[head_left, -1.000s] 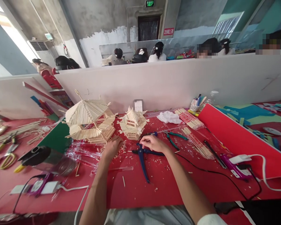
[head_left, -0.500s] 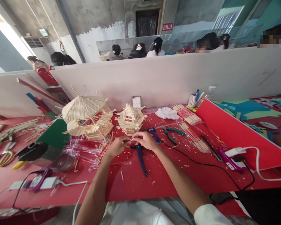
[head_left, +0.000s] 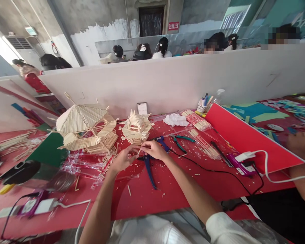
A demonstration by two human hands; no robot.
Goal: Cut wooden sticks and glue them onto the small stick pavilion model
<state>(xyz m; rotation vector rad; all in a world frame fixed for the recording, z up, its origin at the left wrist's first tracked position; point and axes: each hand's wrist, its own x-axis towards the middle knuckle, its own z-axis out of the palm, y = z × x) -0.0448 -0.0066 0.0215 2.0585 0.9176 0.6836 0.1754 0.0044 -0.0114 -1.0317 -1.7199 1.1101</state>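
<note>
My right hand (head_left: 154,149) pinches a short wooden stick (head_left: 139,151) between thumb and fingertips. My left hand (head_left: 124,158) meets it from the other side, its thumb and fingers curled closed at the stick. Just below the fingers lie blue-handled pliers (head_left: 149,172), their jaws partly hidden by my hands. Behind my hands stands a small pavilion model (head_left: 136,127) built of wooden sticks. A larger stick pavilion (head_left: 83,127) with a sloped roof is to its left. A blue glue gun (head_left: 163,143) lies beyond my right hand.
Green-handled pliers (head_left: 183,142), packs of sticks (head_left: 197,120) and a purple power strip (head_left: 241,164) lie right. A red board (head_left: 251,135) stands near another person's arm (head_left: 303,183). Left are a dark bottle (head_left: 25,174) and plastic wrappers (head_left: 83,166). A white partition (head_left: 162,81) closes the back.
The view has turned slightly right, so everything sits further left. My left fingers have shifted a little around the stick, which now shows more plainly. Another person's arm has come into view at right.
</note>
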